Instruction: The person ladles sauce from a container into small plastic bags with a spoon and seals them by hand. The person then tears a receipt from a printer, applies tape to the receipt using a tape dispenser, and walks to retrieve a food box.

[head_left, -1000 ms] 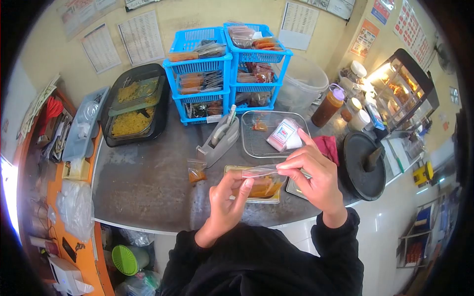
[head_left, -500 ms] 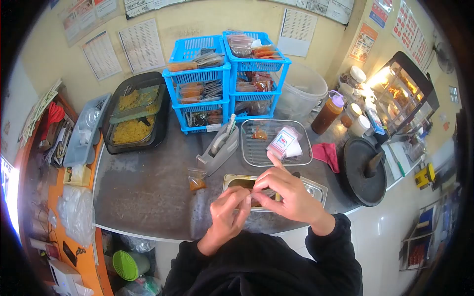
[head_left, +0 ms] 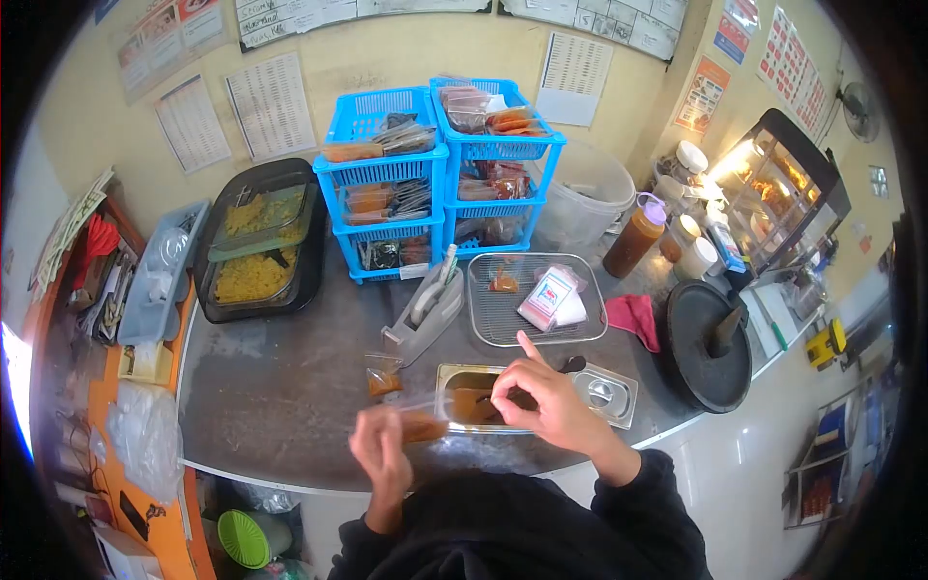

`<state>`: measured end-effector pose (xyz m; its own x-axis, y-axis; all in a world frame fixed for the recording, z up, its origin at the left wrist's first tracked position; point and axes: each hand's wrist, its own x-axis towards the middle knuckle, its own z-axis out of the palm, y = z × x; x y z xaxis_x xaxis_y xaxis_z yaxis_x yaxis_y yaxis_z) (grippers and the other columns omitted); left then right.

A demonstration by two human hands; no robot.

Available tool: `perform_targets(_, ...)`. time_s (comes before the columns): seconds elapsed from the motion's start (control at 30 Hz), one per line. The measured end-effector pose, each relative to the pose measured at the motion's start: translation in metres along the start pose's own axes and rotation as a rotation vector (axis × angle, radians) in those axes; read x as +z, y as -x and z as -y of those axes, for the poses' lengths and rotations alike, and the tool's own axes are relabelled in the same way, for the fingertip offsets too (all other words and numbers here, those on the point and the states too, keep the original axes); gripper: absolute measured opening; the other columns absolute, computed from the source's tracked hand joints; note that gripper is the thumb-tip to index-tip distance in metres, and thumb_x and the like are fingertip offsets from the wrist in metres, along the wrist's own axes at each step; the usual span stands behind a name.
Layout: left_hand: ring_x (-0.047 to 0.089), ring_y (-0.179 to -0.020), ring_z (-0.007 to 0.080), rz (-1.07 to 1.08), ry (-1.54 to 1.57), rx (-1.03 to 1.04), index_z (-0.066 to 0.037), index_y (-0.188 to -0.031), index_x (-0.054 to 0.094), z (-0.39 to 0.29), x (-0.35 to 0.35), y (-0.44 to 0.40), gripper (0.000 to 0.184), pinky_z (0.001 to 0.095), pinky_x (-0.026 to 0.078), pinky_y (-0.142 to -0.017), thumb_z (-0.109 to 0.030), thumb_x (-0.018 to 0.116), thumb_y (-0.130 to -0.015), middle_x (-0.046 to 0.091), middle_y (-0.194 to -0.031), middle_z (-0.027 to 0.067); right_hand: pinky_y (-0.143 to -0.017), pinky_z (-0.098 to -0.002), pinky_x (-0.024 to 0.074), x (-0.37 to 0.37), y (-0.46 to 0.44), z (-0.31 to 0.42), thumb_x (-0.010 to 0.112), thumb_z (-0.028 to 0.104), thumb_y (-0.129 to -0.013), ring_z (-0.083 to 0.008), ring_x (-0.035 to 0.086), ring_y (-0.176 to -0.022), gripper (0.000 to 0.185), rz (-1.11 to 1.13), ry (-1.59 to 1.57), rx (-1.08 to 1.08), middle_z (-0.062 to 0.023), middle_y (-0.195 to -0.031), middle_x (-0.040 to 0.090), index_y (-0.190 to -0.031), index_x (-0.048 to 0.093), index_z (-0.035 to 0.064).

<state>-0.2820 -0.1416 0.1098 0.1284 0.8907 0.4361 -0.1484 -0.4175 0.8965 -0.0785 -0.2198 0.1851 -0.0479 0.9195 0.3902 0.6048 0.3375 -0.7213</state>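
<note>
My left hand (head_left: 380, 447) is closed on the top of a small plastic bag of orange-brown sauce (head_left: 423, 426); both are smeared by motion. The bag is just left of a metal food pan (head_left: 441, 398) with brown sauce inside. Over the pan's right part is my right hand (head_left: 546, 401), its index finger raised and its thumb and another finger curled into a pinch. Whether anything is in that pinch, I cannot make out. A second sauce bag (head_left: 383, 379) lies on the table behind my left hand.
Behind the pan are a wire-rack tray (head_left: 483, 329), a tape dispenser (head_left: 425, 314) and blue basket shelves (head_left: 447, 164). A black tray (head_left: 307, 280) of yellow food is at left. At right lie a pink cloth (head_left: 633, 319), a stone mortar (head_left: 691, 353) and a metal lid (head_left: 619, 396).
My hands, close together over the pan before, have parted. The left has carried the sauce bag left and toward me; the right stays over the pan. The view has tilted slightly upward.
</note>
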Motion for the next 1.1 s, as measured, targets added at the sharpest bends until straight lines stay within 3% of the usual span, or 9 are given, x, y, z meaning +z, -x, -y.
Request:
perform_targets(0.17, 0.057, -0.061, 0.0126, -0.133, -0.078, -0.103, 0.000, -0.092, 0.053, 0.072, -0.039, -0.011, 0.012, 0.0231, 0.042, -0.061, -0.009, 0.045, -0.092, 0.063, -0.074, 0.0079, -0.109, -0.0488, 0.0182, -0.003, 0.014, -0.012, 0.060, 0.004, -0.080, -0.0165, 0.058, -0.069, 0.006, -0.241, 0.052, 0.131, -0.0032, -0.074, 0.055, -0.085, 0.055, 0.0047)
perform_targets(0.27, 0.061, -0.068, 0.0145, -0.072, 0.093, -0.417, 0.000, -0.093, 0.052, 0.114, -0.051, -0.007, 0.015, 0.0243, 0.045, -0.067, -0.014, 0.045, -0.093, 0.063, -0.077, 0.0097, -0.106, -0.0483, 0.0244, -0.013, 0.028, -0.026, 0.058, 0.005, -0.081, -0.0193, 0.058, -0.072, 0.005, -0.400, 0.201, 0.174, -0.0057, -0.077, 0.057, -0.085, 0.055, 0.0042)
perform_targets(0.37, 0.063, -0.072, 0.0167, -0.042, -0.048, -0.333, 0.000, -0.094, 0.050, 0.196, -0.071, 0.004, 0.017, 0.0265, 0.047, -0.068, -0.017, 0.044, -0.094, 0.062, -0.081, 0.0109, -0.104, -0.0471, 0.0286, -0.026, 0.044, -0.033, 0.057, 0.005, -0.082, -0.0200, 0.058, -0.071, 0.003, -0.524, 0.278, 0.275, -0.0066, -0.075, 0.057, -0.085, 0.056, 0.0033)
perform_targets(0.47, 0.062, -0.072, 0.0162, -0.029, 0.118, -0.474, 0.000, -0.095, 0.050, 0.184, -0.056, -0.006, 0.018, 0.0274, 0.048, -0.070, -0.017, 0.044, -0.094, 0.061, -0.083, 0.0102, -0.105, -0.0459, 0.0276, -0.037, 0.064, -0.043, 0.056, 0.006, -0.083, -0.0200, 0.058, -0.070, 0.004, -0.630, 0.351, 0.357, -0.0075, -0.074, 0.057, -0.085, 0.056, 0.0023)
perform_targets(0.5, 0.062, -0.073, 0.0160, -0.021, 0.104, -0.468, 0.000, -0.095, 0.050, 0.188, -0.055, -0.008, 0.017, 0.0273, 0.048, -0.070, -0.016, 0.044, -0.094, 0.061, -0.082, 0.0100, -0.096, -0.0394, 0.0375, -0.040, 0.071, -0.049, 0.056, 0.007, -0.084, -0.0206, 0.058, -0.070, 0.006, -0.649, 0.441, 0.372, -0.0093, -0.075, 0.057, -0.085, 0.055, 0.0011)
perform_targets(0.6, 0.060, -0.075, 0.0154, -0.020, 0.045, -0.433, -0.001, -0.096, 0.050, 0.201, -0.054, -0.013, 0.015, 0.0267, 0.047, -0.071, -0.014, 0.045, -0.094, 0.061, -0.083, 0.0094, -0.079, -0.0337, 0.0445, -0.048, 0.093, -0.079, 0.056, 0.007, -0.084, -0.0218, 0.058, -0.069, 0.007, -0.727, 0.450, 0.483, -0.0114, -0.077, 0.058, -0.086, 0.055, 0.0001)
perform_targets(0.63, 0.060, -0.076, 0.0152, -0.032, 0.012, -0.409, -0.001, -0.097, 0.050, 0.202, -0.052, -0.015, 0.014, 0.0265, 0.047, -0.071, -0.013, 0.045, -0.093, 0.061, -0.083, 0.0090, -0.065, -0.0315, 0.0438, -0.050, 0.101, -0.096, 0.057, 0.006, -0.083, -0.0223, 0.058, -0.069, 0.007, -0.731, 0.487, 0.460, -0.0120, -0.077, 0.059, -0.086, 0.056, -0.0001)
perform_targets(0.83, 0.054, -0.096, 0.0197, -0.075, -0.257, -0.244, -0.001, -0.109, 0.049, 0.196, -0.048, -0.018, 0.024, 0.0310, 0.042, -0.083, -0.013, 0.052, -0.089, 0.056, -0.106, 0.0115, -0.064, -0.0328, 0.0453, -0.056, 0.092, -0.187, 0.062, 0.005, -0.078, -0.0246, 0.059, -0.067, 0.012, -0.673, 0.506, 0.383, -0.0119, -0.078, 0.059, -0.088, 0.058, 0.0008)
perform_targets(1.1, 0.043, -0.112, 0.0254, -0.184, -0.540, -0.185, -0.003, -0.116, 0.049, 0.147, -0.067, -0.011, 0.033, 0.0368, 0.032, -0.095, -0.013, 0.056, -0.085, 0.051, -0.117, 0.0118, -0.083, -0.0417, 0.0440, -0.072, 0.010, -0.307, 0.059, 0.010, -0.077, -0.0377, 0.052, -0.098, 0.027, -0.506, 0.855, 0.456, -0.0213, -0.101, 0.057, -0.103, 0.056, 0.0013)
